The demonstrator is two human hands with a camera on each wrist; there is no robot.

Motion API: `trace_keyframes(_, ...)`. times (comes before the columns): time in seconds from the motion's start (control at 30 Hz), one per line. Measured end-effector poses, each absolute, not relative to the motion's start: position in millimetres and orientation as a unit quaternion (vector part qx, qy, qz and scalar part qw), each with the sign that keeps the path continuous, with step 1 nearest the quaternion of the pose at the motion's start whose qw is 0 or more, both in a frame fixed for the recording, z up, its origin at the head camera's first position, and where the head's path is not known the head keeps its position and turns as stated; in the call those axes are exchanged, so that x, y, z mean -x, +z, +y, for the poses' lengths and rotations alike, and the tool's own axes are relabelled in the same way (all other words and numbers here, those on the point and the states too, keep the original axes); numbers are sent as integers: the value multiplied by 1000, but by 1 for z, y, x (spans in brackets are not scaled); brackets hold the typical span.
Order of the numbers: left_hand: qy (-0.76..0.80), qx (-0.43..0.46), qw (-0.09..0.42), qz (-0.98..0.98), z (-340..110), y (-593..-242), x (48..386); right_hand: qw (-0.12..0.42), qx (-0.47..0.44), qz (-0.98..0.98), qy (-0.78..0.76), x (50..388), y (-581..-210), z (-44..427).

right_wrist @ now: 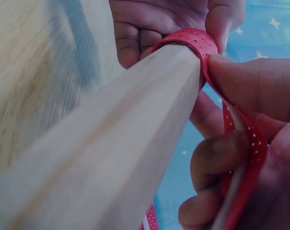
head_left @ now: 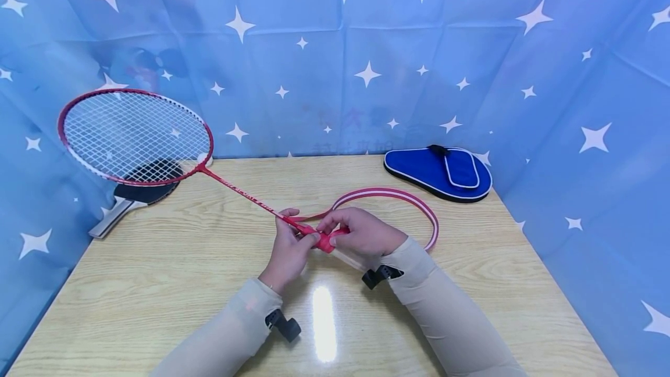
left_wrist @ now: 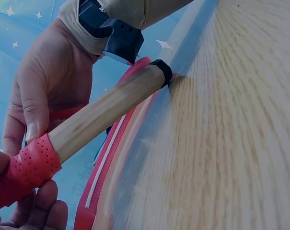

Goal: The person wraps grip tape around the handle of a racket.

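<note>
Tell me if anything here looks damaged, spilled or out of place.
The wooden handle of the racket looks odd: it is largely bare, with red grip tape wrapped round its shaft end and the rest in a loose loop. That looks like unfinished wrapping rather than damage; no spill shows.

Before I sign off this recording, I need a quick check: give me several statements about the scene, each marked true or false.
1. The left grip holds the racket. True.
2. The right grip is empty. False: it pinches red perforated tape.
3. Bare wood shows on the racket's handle. True.
4. The black paddle lies beside the blue case. False: it lies at the left side of the table, the case at the right.
</note>
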State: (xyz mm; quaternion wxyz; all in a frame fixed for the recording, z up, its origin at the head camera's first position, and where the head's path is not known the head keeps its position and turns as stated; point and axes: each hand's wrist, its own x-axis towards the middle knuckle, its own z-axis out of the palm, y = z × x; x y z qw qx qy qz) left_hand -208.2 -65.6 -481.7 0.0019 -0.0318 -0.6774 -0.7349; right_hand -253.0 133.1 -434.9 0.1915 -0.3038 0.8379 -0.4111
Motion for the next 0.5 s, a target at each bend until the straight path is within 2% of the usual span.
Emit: trace_keyframes(0.5,-708,25,-22,-706,-67,-479,207,185,288,846,-408,253,-438,133)
